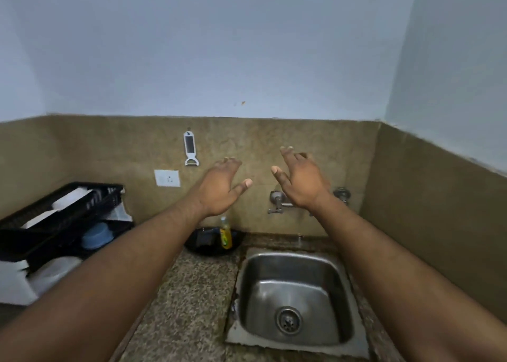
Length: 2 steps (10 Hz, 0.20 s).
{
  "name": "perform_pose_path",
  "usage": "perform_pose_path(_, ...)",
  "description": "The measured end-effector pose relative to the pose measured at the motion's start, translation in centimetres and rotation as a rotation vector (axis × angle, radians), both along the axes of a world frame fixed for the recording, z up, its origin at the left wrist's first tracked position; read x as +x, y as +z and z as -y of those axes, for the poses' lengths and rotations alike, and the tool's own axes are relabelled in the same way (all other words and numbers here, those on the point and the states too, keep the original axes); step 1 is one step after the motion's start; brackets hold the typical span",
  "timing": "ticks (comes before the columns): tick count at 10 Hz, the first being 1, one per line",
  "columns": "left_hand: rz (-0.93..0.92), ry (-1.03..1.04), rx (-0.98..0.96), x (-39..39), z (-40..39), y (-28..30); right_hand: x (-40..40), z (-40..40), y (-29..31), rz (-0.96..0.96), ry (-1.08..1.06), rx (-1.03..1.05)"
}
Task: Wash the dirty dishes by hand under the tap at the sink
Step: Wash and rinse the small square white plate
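Steel-grey sink (295, 279), speckled counter (189, 293), black rack (68, 205), maybe yellow bottle (225, 234).

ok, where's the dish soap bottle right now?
Head view: the yellow dish soap bottle stands in a black bowl on the counter, against the back wall just left of the sink, below the left hand.

Your steel sink (296, 296) is sitting square and sunk into the speckled stone counter, its basin bare down to the round drain. Your wall tap (278, 201) is sticking out of the brown backsplash above the sink's far edge; your raised right hand is hiding part of it.
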State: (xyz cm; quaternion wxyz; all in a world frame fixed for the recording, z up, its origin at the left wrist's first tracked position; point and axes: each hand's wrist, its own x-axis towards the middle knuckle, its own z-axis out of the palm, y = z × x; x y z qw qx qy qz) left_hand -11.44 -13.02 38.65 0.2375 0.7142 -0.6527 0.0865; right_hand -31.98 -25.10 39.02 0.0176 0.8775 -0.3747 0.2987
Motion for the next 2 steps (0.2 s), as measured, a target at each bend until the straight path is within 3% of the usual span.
perform_pose_path(2,0.08,-0.022,-0.139,-1.5,0.3,5.0,-2.3,-1.8,4.4,0.022,-0.112,-0.072)
